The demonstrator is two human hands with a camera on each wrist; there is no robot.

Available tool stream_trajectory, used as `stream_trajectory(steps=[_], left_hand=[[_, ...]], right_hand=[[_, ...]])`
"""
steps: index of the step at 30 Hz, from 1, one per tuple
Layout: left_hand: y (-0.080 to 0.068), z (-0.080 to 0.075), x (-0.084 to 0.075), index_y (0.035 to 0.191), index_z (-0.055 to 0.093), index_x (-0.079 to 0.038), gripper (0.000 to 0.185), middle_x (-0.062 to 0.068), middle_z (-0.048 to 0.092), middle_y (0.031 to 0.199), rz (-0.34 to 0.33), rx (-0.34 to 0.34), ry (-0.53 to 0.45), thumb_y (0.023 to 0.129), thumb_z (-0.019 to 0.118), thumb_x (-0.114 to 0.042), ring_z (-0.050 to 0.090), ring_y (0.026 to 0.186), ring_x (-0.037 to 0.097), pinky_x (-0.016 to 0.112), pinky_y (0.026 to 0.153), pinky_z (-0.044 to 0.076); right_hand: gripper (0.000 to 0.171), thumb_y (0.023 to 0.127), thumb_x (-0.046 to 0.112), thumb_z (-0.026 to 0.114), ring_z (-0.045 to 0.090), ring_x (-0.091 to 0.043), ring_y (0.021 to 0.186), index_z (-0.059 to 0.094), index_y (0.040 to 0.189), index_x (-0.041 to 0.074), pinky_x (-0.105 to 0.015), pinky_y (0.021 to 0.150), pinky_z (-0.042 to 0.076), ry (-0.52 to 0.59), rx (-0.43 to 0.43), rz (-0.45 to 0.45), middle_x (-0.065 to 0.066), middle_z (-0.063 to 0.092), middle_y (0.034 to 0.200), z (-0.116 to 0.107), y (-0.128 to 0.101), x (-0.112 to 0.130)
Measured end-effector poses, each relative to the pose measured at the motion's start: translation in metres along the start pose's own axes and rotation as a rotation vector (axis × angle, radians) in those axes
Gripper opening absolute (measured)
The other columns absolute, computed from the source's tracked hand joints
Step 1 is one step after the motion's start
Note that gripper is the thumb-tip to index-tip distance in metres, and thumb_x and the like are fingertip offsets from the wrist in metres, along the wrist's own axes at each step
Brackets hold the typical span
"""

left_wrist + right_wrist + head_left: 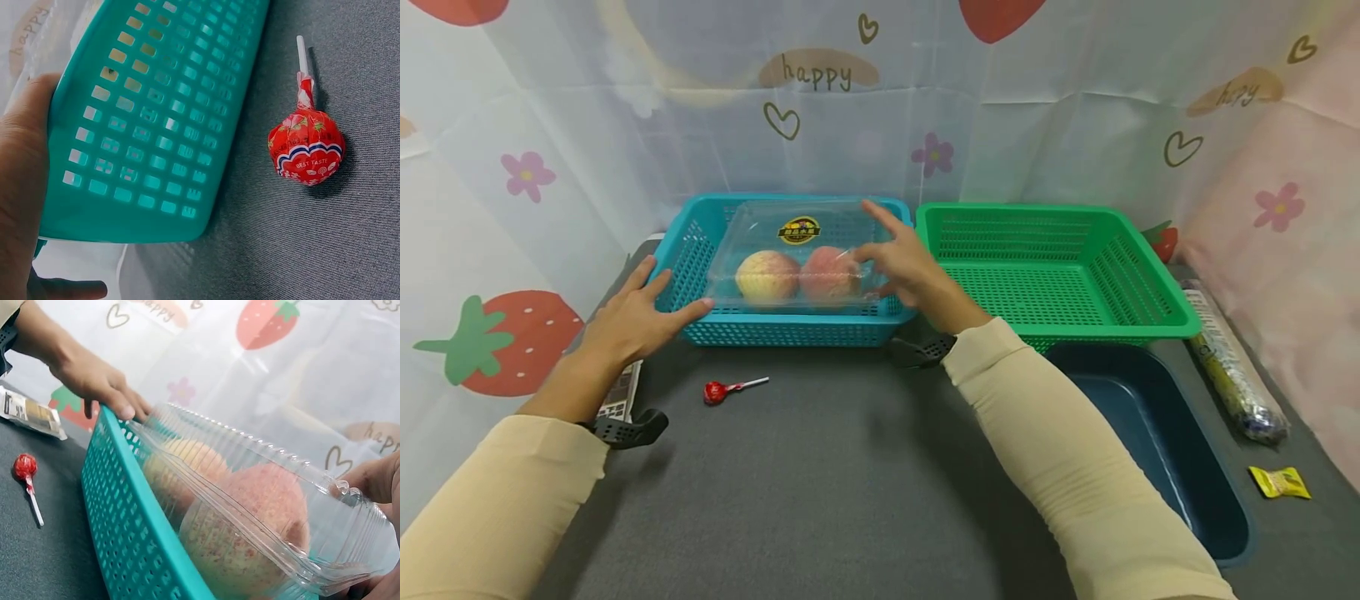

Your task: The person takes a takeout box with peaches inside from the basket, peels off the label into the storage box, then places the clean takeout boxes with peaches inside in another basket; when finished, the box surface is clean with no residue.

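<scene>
We see our left hand (632, 321) laid flat against the left end of the teal basket (700, 250), fingers straight and spread, the thumb-side fingers touching the basket's near left corner; the left wrist view shows the palm pressed to that perforated wall. Our right hand (904, 268) rests on the right end of the clear plastic clamshell box (790, 250) that sits tilted on top of the teal basket, its fingers loosely extended along the box's edge rather than curled round it, index finger lifted. Inside the box lie 2 peaches: the paler left peach (766, 276) and the pinker right peach (829, 273), touching each other, under a lid with a round yellow sticker (799, 229). The hands are apart, 1 at each end of the basket. On the dark grey table (820, 483) just in front of the basket lies a red-wrapped lollipop (717, 391) with a white stick. The green basket (1150, 292) stands just beside the teal one on the right, with a dark blue tray (1217, 517) in front of it. A rolled package (1232, 375) and a small yellow sachet (1281, 482) lie at the table's right edge
</scene>
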State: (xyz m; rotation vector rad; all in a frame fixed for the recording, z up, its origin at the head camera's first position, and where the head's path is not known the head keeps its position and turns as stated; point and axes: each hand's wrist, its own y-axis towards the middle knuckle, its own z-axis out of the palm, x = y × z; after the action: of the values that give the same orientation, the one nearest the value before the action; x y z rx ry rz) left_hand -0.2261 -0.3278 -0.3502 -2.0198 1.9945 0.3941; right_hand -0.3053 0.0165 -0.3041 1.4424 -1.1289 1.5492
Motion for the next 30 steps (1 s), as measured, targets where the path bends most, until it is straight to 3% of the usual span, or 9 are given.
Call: stream_trajectory(steps=[6, 11, 22, 24, 27, 30], left_hand=[[-0.002, 0.000, 0.000, 0.152, 0.012, 0.000, 0.100, 0.020, -0.007, 0.158, -0.007, 0.002, -0.008, 0.089, 0.040, -0.071, 0.011, 0.133, 0.059, 0.078, 0.094, 0.015], [-0.002, 0.001, 0.001, 0.153, 0.012, 0.000, 0.100, 0.020, -0.007, 0.158, -0.011, -0.001, -0.012, 0.089, 0.041, -0.071, 0.011, 0.133, 0.059, 0.078, 0.094, 0.015], [-0.002, 0.001, 0.001, 0.153, 0.010, 0.000, 0.100, 0.019, -0.011, 0.158, -0.007, 0.016, -0.021, 0.089, 0.040, -0.071, 0.008, 0.134, 0.058, 0.078, 0.094, 0.013], [-0.002, 0.001, 0.002, 0.153, 0.009, -0.001, 0.101, 0.018, -0.012, 0.158, -0.013, 0.021, -0.024, 0.088, 0.040, -0.072, 0.008, 0.134, 0.059, 0.078, 0.094, 0.012], [-0.001, 0.001, 0.002, 0.153, 0.010, -0.001, 0.101, 0.019, -0.011, 0.158, -0.018, 0.016, -0.024, 0.088, 0.040, -0.072, 0.009, 0.133, 0.059, 0.079, 0.094, 0.013], [-0.002, 0.001, 0.000, 0.153, 0.011, 0.000, 0.101, 0.020, -0.009, 0.158, -0.019, 0.002, -0.018, 0.088, 0.041, -0.072, 0.010, 0.133, 0.059, 0.079, 0.094, 0.014]], right_hand=[[0.076, 0.090, 0.000, 0.063, 0.021, -0.043, 0.139, 0.036, 0.148, 0.040, -0.061, 0.084, 0.047, 0.026, -0.009, 0.008, 0.006, 0.006, 0.159, -0.010, -0.009, 0.007], [0.075, 0.089, -0.002, 0.062, 0.027, -0.040, 0.136, 0.037, 0.149, 0.037, -0.062, 0.086, 0.045, 0.083, -0.006, -0.005, 0.003, 0.008, 0.158, -0.018, -0.017, 0.012], [0.073, 0.092, -0.001, 0.058, 0.019, -0.034, 0.139, 0.035, 0.150, 0.037, -0.067, 0.098, 0.029, 0.135, 0.068, -0.043, 0.005, 0.001, 0.159, -0.038, -0.051, 0.027], [0.072, 0.092, -0.001, 0.056, 0.024, -0.033, 0.136, 0.034, 0.150, 0.037, -0.065, 0.097, 0.030, 0.149, 0.082, -0.049, 0.003, 0.004, 0.158, -0.042, -0.059, 0.029], [0.072, 0.093, -0.001, 0.054, 0.044, -0.025, 0.107, 0.033, 0.150, 0.037, -0.060, 0.089, 0.039, 0.169, 0.095, -0.054, -0.003, 0.020, 0.149, -0.048, -0.071, 0.030], [0.072, 0.093, -0.003, 0.052, 0.043, -0.018, 0.074, 0.034, 0.150, 0.036, -0.049, 0.072, 0.049, 0.188, 0.099, -0.068, -0.007, 0.030, 0.134, -0.054, -0.085, 0.030]])
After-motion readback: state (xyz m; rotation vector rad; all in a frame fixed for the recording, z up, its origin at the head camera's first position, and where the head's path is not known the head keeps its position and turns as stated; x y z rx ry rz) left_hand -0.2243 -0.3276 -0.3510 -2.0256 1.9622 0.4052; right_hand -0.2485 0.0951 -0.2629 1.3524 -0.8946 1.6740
